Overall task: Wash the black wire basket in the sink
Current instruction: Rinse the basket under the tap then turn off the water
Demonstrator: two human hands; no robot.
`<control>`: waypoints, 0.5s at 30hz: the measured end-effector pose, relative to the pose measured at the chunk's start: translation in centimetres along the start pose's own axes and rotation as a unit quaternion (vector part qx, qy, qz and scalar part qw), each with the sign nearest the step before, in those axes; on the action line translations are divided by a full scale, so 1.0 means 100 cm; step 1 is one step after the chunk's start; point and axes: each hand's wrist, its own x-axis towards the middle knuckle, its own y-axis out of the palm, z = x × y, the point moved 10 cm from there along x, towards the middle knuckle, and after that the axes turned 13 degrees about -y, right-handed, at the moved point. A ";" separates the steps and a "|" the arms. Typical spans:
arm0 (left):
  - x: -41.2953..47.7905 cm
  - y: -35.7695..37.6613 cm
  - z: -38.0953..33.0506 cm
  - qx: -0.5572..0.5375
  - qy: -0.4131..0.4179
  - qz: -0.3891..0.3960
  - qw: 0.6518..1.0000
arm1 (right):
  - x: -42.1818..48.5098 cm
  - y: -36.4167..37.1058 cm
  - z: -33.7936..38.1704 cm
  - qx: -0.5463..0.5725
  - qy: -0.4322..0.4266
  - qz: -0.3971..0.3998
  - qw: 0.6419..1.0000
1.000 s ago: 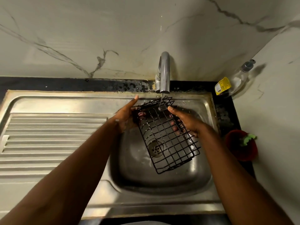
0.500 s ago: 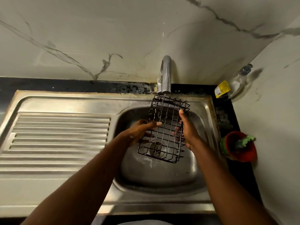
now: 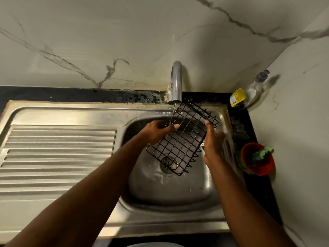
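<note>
Right hand (image 3: pixel 212 145) blurs at the basket (image 3: pixel 179 141) rim, its fingers lost from view. Yellow label (image 3: pixel 237 97) on the bottle (image 3: pixel 252 90), too small to read. Both forearms run off the bottom edge.

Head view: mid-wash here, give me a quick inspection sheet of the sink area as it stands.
Surface: stainless sink, wet basin, ribbed drainboard on its left.
Job's things: black wire basket held tilted over the basin, upper end under the tap, thin stream running.
Clutter: red cup with a green scrubber, and a clear bottle with a yellow label, on the black counter right of the sink.
Hands: left hand grips the basket's left edge; right hand holds its right side, thumb on the rim.
Cables: nothing seen.
Surroundings: veined marble-look wall behind and to the right.
</note>
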 end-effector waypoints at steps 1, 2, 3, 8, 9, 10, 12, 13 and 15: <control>0.000 0.001 -0.001 0.018 0.007 0.004 1.000 | 0.006 -0.008 0.012 -0.016 -0.050 -0.016 0.998; -0.002 0.002 -0.003 0.036 0.017 0.012 0.999 | 0.013 -0.012 0.024 -0.042 -0.100 -0.011 0.994; -0.005 0.004 -0.006 0.053 0.027 0.024 0.998 | 0.019 -0.013 0.036 -0.080 -0.146 0.017 0.986; -0.013 0.009 -0.015 0.083 0.058 0.070 0.992 | 0.031 0.029 0.053 -0.233 -0.175 0.339 0.895; -0.014 0.008 -0.015 0.090 0.057 0.071 0.992 | 0.034 0.034 0.050 -0.250 -0.153 0.376 0.879; -0.015 0.006 -0.015 0.091 0.060 0.070 0.992 | 0.037 0.036 0.049 -0.245 -0.133 0.392 0.877; -0.015 -0.001 -0.014 0.069 0.060 0.069 0.993 | 0.044 0.036 0.050 -0.200 -0.102 0.385 0.895; -0.016 -0.005 -0.016 0.058 0.059 0.069 0.994 | 0.043 0.036 0.050 -0.176 -0.085 0.385 0.902; -0.018 -0.010 -0.021 0.057 0.068 0.068 0.994 | 0.041 0.037 0.038 -0.140 -0.038 0.398 0.906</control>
